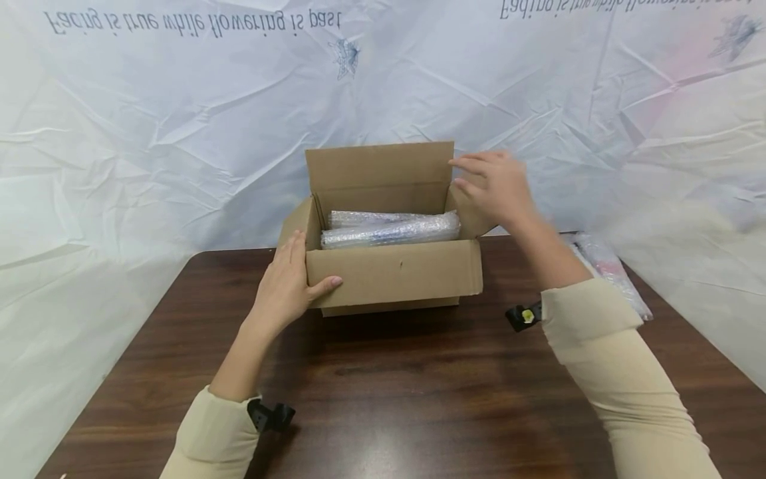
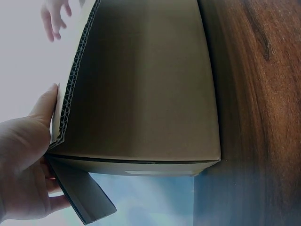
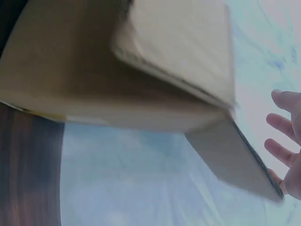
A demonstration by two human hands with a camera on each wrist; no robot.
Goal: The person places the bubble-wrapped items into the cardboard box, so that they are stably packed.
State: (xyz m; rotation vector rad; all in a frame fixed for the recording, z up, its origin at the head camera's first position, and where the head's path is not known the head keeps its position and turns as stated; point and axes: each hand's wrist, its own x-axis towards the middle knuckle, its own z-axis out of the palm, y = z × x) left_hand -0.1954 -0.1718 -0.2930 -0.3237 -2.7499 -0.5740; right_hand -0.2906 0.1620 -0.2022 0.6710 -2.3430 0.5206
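Note:
An open cardboard box (image 1: 395, 271) stands on the table with its flaps spread and its back flap (image 1: 383, 165) upright. Inside lie bubble-wrapped bundles (image 1: 395, 231). My left hand (image 1: 286, 283) rests on the box's near left corner, thumb over the front flap and fingers along the left flap; the left wrist view also shows this hand (image 2: 23, 155) at the corrugated edge. At the far right corner, my right hand (image 1: 493, 186) is raised beside the back flap. Its fingers (image 3: 282, 125) are spread and loosely bent, holding nothing. Whether they touch the flap I cannot tell.
More bubble-wrapped packs (image 1: 610, 273) lie at the table's right edge, partly behind the right forearm. White printed fabric (image 1: 239, 120) hangs behind and at both sides of the dark wooden table (image 1: 389, 392).

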